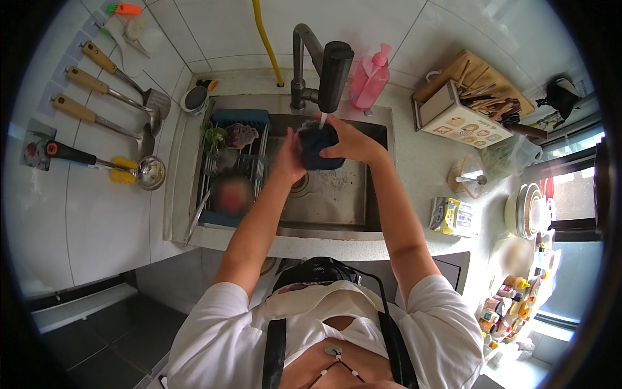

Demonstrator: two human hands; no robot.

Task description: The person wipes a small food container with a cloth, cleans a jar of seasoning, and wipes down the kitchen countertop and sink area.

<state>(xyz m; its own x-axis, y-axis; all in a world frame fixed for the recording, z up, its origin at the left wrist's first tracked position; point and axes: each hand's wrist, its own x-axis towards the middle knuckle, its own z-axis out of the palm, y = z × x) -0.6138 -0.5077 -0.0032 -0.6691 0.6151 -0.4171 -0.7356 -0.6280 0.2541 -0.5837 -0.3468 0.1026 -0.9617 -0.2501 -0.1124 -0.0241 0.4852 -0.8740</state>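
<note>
Both hands hold a dark blue rounded, bowl-like object [317, 144] over the metal sink [346, 194]. My left hand [288, 157] presses against its left side, with some of the fingers hidden. Around its right side and top curls my right hand [350, 141], thumb lying across the dark surface. A thin stream of water [322, 120] runs from the dark faucet [335, 74] onto the object near my right fingers. The exact kind of the object is hard to make out.
A blue drain basket [241, 117] with greens and a blurred reddish item fills the sink's left side. Behind stands a pink pump bottle [370, 78]. Ladle and spatulas [152, 172] hang left. At right are a utensil holder [463, 117], a yellow box [451, 216] and stacked bowls [528, 211].
</note>
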